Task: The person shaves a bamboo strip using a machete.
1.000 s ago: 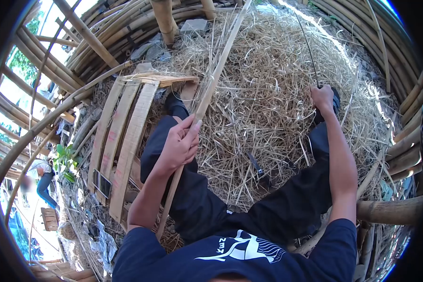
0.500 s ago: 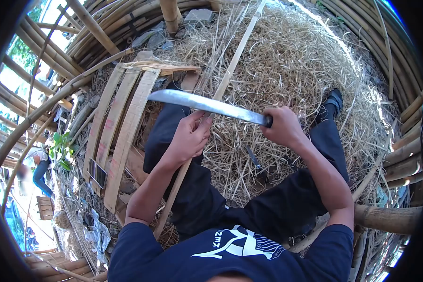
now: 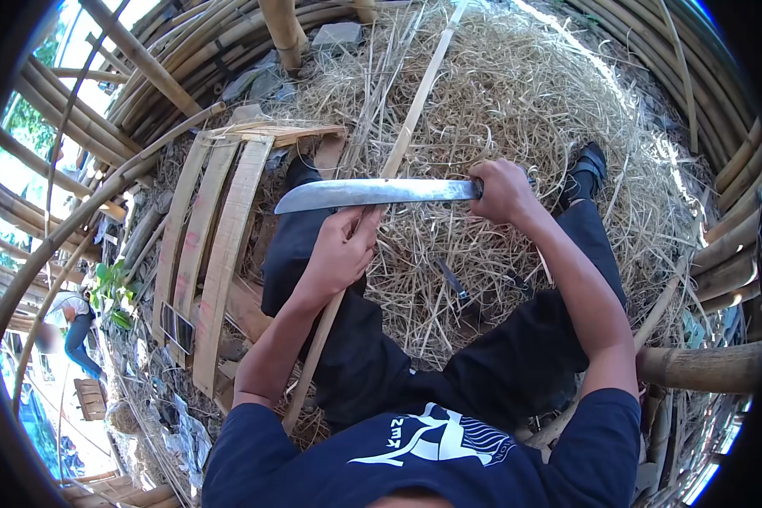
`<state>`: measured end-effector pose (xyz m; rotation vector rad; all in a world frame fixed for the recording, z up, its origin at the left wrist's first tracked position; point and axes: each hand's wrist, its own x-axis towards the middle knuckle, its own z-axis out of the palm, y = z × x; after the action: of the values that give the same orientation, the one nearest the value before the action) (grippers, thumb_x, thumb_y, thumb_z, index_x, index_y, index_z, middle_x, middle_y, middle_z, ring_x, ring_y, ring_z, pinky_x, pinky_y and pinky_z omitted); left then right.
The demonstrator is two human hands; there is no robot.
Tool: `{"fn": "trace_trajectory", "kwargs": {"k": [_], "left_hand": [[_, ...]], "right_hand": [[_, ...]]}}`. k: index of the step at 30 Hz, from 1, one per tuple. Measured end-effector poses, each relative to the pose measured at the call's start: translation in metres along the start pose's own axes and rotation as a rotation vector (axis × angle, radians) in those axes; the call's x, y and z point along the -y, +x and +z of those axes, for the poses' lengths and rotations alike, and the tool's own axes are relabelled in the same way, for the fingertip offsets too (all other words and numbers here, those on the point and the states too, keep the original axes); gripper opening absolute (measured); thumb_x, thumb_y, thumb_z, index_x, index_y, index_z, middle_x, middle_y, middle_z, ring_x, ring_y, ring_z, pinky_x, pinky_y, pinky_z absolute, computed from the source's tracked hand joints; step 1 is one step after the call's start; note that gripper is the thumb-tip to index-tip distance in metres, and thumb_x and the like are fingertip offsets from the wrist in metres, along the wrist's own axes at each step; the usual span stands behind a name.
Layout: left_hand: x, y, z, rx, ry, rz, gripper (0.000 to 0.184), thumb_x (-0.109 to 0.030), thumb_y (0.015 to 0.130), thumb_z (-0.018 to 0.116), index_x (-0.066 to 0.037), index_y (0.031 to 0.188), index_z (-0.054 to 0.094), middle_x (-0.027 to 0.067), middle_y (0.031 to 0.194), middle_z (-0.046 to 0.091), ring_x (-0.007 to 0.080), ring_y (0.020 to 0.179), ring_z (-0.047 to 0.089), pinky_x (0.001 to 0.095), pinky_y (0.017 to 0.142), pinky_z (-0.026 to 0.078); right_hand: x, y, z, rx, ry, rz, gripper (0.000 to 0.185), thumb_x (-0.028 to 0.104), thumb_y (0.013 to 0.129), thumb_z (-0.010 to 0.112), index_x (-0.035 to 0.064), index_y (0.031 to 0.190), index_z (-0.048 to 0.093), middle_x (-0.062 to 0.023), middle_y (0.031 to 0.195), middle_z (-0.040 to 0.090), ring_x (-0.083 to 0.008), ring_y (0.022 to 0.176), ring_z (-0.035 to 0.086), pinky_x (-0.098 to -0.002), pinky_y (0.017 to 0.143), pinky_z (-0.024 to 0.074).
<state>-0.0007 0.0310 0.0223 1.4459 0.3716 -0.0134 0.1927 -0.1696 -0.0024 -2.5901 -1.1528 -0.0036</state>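
Observation:
My right hand [image 3: 504, 193] is closed round the dark handle of a machete [image 3: 372, 191]. Its broad blade points left and lies across a long bamboo strip [image 3: 423, 93], just beyond my left fingers. My left hand [image 3: 340, 251] grips that strip between thumb and fingers, close below the blade. The strip runs from beside my left hip, over my left thigh, up to the far edge of the view. Whether the blade's edge touches the strip I cannot tell.
Bamboo shavings [image 3: 508, 110] cover the ground between and beyond my legs. A slatted wooden crate [image 3: 229, 254] with a phone [image 3: 177, 328] on it stands at my left. Bamboo poles [image 3: 703, 368] surround the spot. Another person [image 3: 78, 326] is at the far left. A dark strap-like object [image 3: 453, 279] lies in the shavings.
The machete has swung from a slant to nearly level, its tip lower and its handle end higher. My left hand keeps its hold on the strip. The whole view has shifted slightly.

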Motion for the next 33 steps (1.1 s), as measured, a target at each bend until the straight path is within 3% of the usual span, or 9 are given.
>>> {"fn": "trace_trajectory", "kwargs": {"k": [4,6,7,10,11,14,15,20,33], "left_hand": [[-0.014,-0.009,0.0,0.01,-0.036,-0.004,0.025,-0.015,0.101,0.046,-0.004,0.123,0.051,-0.0077,0.057,0.032,-0.0001,0.037,0.026,0.0184,0.031,0.02],[-0.015,-0.028,-0.005,0.021,-0.045,-0.021,0.031,-0.014,0.101,0.046,-0.004,0.13,0.048,-0.0074,0.057,0.033,0.0,0.037,0.026,0.0182,0.031,0.02],[-0.012,-0.039,-0.013,0.032,-0.05,-0.062,0.036,-0.013,0.101,0.046,-0.006,0.136,0.043,-0.0071,0.057,0.033,0.0003,0.036,0.026,0.018,0.031,0.021],[-0.005,-0.043,-0.031,0.015,-0.042,-0.058,0.045,-0.011,0.1,0.046,-0.01,0.144,0.035,-0.0065,0.056,0.033,0.001,0.035,0.028,0.018,0.031,0.022],[-0.006,-0.038,-0.032,-0.013,-0.016,-0.015,0.044,-0.012,0.1,0.046,-0.008,0.143,0.036,-0.0072,0.055,0.034,0.0005,0.037,0.028,0.0181,0.032,0.023],[-0.008,-0.028,-0.032,-0.002,-0.025,-0.023,0.043,-0.013,0.101,0.046,-0.005,0.142,0.036,-0.0075,0.053,0.033,0.0,0.037,0.028,0.0181,0.032,0.023],[-0.007,-0.028,-0.03,0.011,-0.033,-0.017,0.043,-0.014,0.101,0.045,-0.005,0.142,0.036,-0.0075,0.054,0.033,0.0001,0.036,0.028,0.0181,0.032,0.023],[-0.009,-0.025,-0.006,0.041,-0.059,-0.056,0.041,-0.015,0.101,0.043,-0.007,0.141,0.038,-0.0057,0.057,0.032,0.0008,0.035,0.028,0.0181,0.031,0.025],[-0.001,-0.013,0.031,0.213,0.031,-0.144,0.046,-0.018,0.1,0.047,-0.004,0.141,0.033,-0.0018,0.059,0.042,0.0036,0.033,0.037,0.0203,0.03,0.034]], "right_hand": [[-0.02,0.012,0.01,0.015,-0.002,0.019,0.019,0.023,0.063,0.068,0.0074,0.074,0.069,-0.0143,0.075,0.068,-0.0298,0.071,0.067,-0.0395,0.072,0.0546],[-0.058,0.026,-0.015,0.039,0.266,0.559,0.022,0.023,0.069,0.065,0.0038,0.079,0.07,-0.0187,0.082,0.069,-0.0319,0.077,0.068,-0.0407,0.075,0.0542],[-0.126,0.038,0.007,-0.214,0.167,0.667,0.03,0.025,0.074,0.062,-0.0013,0.083,0.07,-0.0248,0.088,0.068,-0.0349,0.087,0.068,-0.0424,0.08,0.053],[-0.182,0.003,-0.031,-0.281,0.042,0.936,0.042,0.032,0.076,0.06,-0.0048,0.094,0.069,-0.0272,0.103,0.065,-0.0408,0.101,0.063,-0.0447,0.088,0.049],[-0.207,-0.005,-0.019,-0.389,0.034,0.997,0.041,0.034,0.076,0.062,-0.0052,0.086,0.07,-0.0245,0.09,0.069,-0.0358,0.084,0.068,-0.0424,0.076,0.053],[-0.189,-0.019,-0.04,-0.31,0.354,1.025,0.04,0.035,0.076,0.065,-0.0051,0.079,0.068,-0.018,0.072,0.068,-0.0276,0.061,0.067,-0.0385,0.059,0.0524],[-0.187,-0.021,-0.035,-0.384,0.422,0.963,0.034,0.032,0.078,0.067,-0.001,0.069,0.064,-0.0056,0.056,0.058,-0.0158,0.042,0.054,-0.0318,0.044,0.0446],[-0.133,-0.016,-0.046,-0.402,0.847,0.799,0.026,0.023,0.082,0.068,0.0065,0.065,0.057,0.0042,0.051,0.045,-0.0063,0.039,0.041,-0.0241,0.039,0.0338],[-0.046,0.024,-0.039,-0.11,1.149,0.63,0.047,0.047,0.078,0.075,0.0013,0.084,0.067,0.006,0.053,0.042,-0.0041,0.042,0.04,-0.0215,0.041,0.0319]]}}
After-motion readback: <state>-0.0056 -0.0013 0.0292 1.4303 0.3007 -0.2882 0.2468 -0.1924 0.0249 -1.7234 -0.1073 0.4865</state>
